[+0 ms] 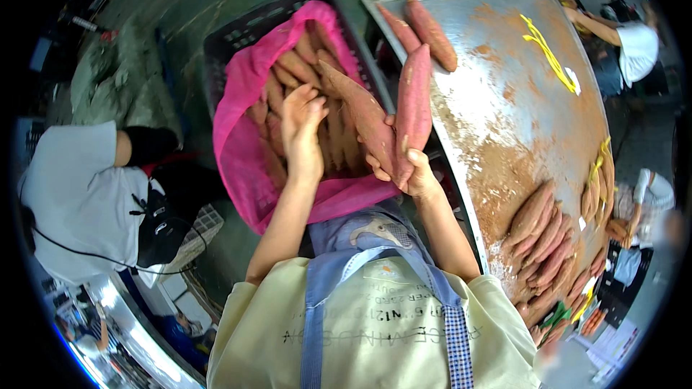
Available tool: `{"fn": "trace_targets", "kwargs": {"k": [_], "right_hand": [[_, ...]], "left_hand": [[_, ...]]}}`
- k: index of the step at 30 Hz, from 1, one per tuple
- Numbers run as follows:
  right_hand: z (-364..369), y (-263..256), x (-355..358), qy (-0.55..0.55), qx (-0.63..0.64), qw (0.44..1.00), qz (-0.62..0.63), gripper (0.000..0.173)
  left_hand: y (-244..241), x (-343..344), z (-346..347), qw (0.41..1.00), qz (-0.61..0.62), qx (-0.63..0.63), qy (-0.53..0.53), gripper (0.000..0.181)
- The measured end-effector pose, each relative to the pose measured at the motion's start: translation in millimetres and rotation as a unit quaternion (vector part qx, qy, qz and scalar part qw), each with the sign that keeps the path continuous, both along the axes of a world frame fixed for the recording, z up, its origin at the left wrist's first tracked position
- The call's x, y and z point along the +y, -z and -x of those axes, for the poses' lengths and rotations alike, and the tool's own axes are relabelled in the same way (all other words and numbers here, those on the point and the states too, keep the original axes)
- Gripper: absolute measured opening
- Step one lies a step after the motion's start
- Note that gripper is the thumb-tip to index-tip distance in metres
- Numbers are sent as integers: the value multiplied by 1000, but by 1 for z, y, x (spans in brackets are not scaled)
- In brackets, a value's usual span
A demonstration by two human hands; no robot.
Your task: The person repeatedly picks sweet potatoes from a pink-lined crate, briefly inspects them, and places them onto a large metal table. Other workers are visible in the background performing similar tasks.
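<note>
My right hand [419, 175] grips two sweet potatoes by their near ends. One is a smooth reddish sweet potato [415, 97] pointing away from me; the other, a browner sweet potato [362, 111], slants to the left over the crate. Over the crate's left half, my left hand [303, 129] is raised with its fingers apart and nothing in it. Beneath it, a pink mesh bag [238, 173] lines a black plastic crate [259, 24]. Many sweet potatoes [294, 67] lie inside the bag, partly hidden by my hands.
To the right stands a soil-dusted metal table [503, 113]. Two sweet potatoes [432, 32] rest at its far left corner, and a pile of sweet potatoes [546, 237] lies nearer me. Yellow ties [549, 54] lie across it. A person in white [86, 189] is close at left; others work beyond the table.
</note>
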State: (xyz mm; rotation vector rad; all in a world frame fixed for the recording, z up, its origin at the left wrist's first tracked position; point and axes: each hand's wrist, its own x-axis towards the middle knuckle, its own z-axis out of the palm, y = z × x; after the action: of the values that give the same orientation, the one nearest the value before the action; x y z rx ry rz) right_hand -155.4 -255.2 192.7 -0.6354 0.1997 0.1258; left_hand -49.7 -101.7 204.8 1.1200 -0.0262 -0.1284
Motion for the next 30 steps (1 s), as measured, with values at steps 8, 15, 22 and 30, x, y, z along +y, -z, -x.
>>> {"fn": "trace_targets", "kwargs": {"k": [8,15,22,30], "right_hand": [[103,-29,-105,170,-78,982,-24,79],[294,-48,-202,462,146,797,362,77],[489,-67,-253,566,326,555,514,69],[674,-29,-310,502,517,371,585,65]], "left_hand": [[86,27,14,968,-185,131,107,30],[134,38,20,901,-357,119,218,21],[173,48,-1,874,-393,70,276,20],[212,68,-21,822,-475,8,315,18]]}}
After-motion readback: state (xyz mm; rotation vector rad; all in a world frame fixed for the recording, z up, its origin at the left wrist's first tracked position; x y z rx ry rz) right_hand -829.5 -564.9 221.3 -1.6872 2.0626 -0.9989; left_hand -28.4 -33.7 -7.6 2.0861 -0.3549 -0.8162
